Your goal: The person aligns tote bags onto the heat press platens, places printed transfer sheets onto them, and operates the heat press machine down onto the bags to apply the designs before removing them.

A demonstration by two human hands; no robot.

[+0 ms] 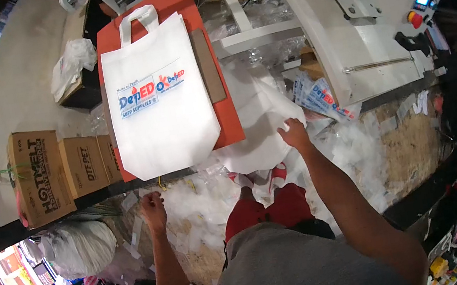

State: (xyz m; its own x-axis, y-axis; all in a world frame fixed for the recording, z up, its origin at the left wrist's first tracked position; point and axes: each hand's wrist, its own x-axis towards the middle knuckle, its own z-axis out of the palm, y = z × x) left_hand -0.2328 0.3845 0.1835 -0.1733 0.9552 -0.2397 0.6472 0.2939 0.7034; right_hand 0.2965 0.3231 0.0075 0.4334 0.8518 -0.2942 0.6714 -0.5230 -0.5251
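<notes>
A white cloth tote bag [169, 128] with a blue and red "DepED" print lies flat on a red board [230, 124], its looped handle toward the far end. My left hand [154, 208] is just below the bag's near left corner, apart from it, its fingers loosely curled and nothing visible in them. To the right of the board, plain white cloth [257, 116], seemingly more bags, hangs over the edge. My right hand [296, 134] is at the right edge of this cloth, with thumb and fingers closing on it.
A white machine [366, 29] with a small screen and a red button stands at the right. Printed film sheets [320, 97] lie beside its frame. Cardboard boxes [40, 174] stand at the left. Scraps and plastic film [351, 152] cover the floor around my feet.
</notes>
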